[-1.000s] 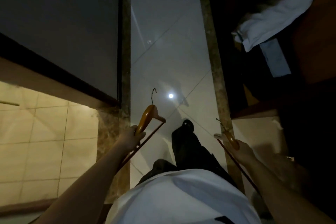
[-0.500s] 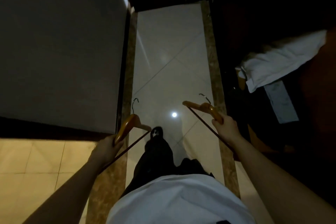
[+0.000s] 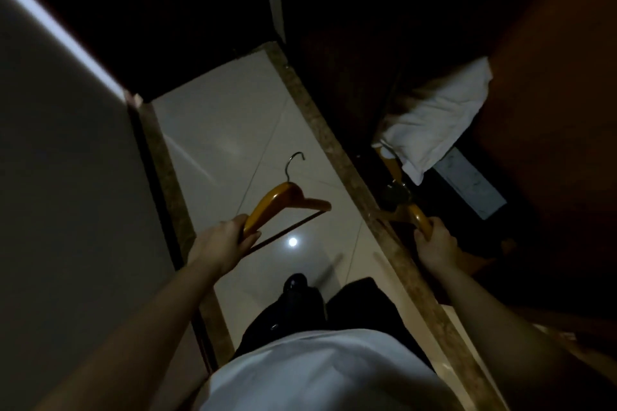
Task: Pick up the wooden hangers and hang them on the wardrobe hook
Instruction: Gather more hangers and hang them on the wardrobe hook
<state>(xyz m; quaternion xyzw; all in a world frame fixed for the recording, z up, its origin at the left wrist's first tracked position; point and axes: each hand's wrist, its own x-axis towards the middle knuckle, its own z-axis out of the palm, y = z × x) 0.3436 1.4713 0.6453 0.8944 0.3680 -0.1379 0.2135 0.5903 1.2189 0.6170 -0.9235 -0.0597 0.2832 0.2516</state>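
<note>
The left hand (image 3: 223, 243) is gripping one arm of a wooden hanger (image 3: 287, 200), whose metal hook (image 3: 295, 160) is pointing ahead of it over the pale floor (image 3: 227, 130). The right hand (image 3: 434, 245) is clamping the second hanger (image 3: 415, 215) and has been swinging it off the tiles, past the marble border (image 3: 319, 123), into the dark wardrobe recess (image 3: 367, 77), where a white cloth (image 3: 440, 120) is lying beyond it. No wardrobe hook is showing yet, so the hanging is probably only beginning

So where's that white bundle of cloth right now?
Head view, upper right: the white cloth lies in the dark recess, beyond the right hand and its hanger, right of the marbled floor border.
</note>
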